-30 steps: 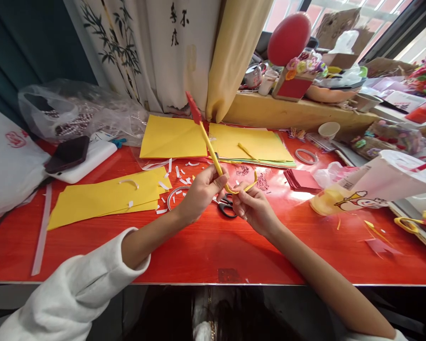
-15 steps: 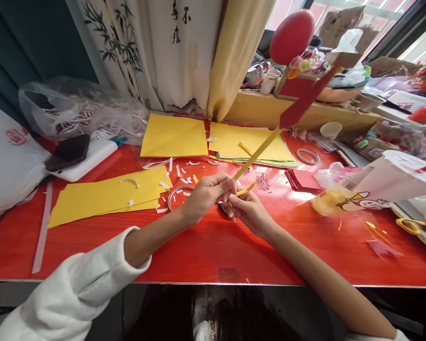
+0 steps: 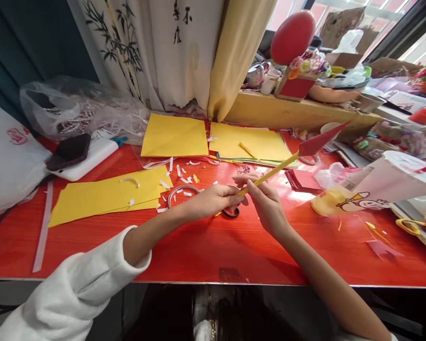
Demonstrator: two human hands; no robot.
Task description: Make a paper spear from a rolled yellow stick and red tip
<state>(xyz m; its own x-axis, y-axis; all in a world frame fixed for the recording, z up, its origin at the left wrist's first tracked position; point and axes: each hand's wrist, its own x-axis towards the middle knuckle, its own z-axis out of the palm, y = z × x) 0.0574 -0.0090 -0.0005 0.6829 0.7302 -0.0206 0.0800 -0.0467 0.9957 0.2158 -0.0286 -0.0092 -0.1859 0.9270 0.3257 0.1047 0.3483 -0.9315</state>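
A narrow yellow paper strip (image 3: pixel 279 168) slants up to the right between my hands, with a red pointed paper piece (image 3: pixel 321 140) at its far end. My left hand (image 3: pixel 222 198) is closed on the lower end of the strip. Further along it, my right hand (image 3: pixel 269 206) pinches the strip, thumb on the near side and fingers behind. Under my hands a black loop (image 3: pixel 231 212), like a scissors handle, lies on the red table (image 3: pixel 184 255). Left of my left hand is a silvery ring (image 3: pixel 171 196) among white paper scraps (image 3: pixel 164 184).
Long yellow paper sheets (image 3: pixel 102 196) lie at left, near a phone (image 3: pixel 69 151). Behind are two stacks of yellow paper (image 3: pixel 175 135). To the right are red paper pieces (image 3: pixel 301 181), a tilted drink cup (image 3: pixel 372 184) and yellow-handled scissors (image 3: pixel 410 226).
The strip has tipped lower to the right, its red end coming down. My right hand has moved up along the strip. The black loop has come into view beneath my hands.
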